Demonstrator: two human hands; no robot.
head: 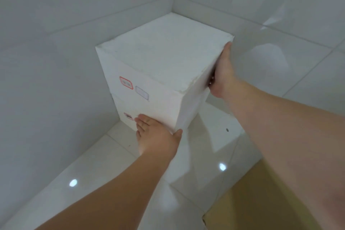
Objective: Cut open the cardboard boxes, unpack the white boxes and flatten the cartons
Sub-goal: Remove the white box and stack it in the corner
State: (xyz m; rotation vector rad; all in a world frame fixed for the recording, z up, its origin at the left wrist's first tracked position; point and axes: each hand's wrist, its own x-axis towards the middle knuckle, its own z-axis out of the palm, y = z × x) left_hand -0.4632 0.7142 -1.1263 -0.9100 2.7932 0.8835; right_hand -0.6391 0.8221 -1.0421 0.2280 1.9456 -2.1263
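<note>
My forearms fill the bottom of the view, and just beside my right elbow a flat brown carton (261,201) lies on the glossy tiled floor (104,170). Ahead of me, pushed into the corner where two tiled walls (56,43) meet, stand two white boxes, one stacked on the other. The upper white box (164,54) sits squarely on the lower white box (149,114), its near corner pointing straight at me, so the stack lies directly in front of and between my hands. My left hand (156,136) is the nearer one: it lies flat, fingers straight and together, against the left-facing side down at the lower box's level, thumb at the near corner edge. My right hand (222,71) reaches further, pressed along the right-hand side of the upper box near its top edge; its fingers run out along the wall of the box and I cannot tell how far they curl. Neither hand holds anything else. The boxes look like white foam, blocky and nearly cubic with no obvious long axis, their edges a little chipped and rough. A red-outlined label (126,82) and a paler one sit on the upper box's left face, and another red label shows on the lower, just beside my left fingertips. I judge that I am squaring up the stack in the corner
</note>
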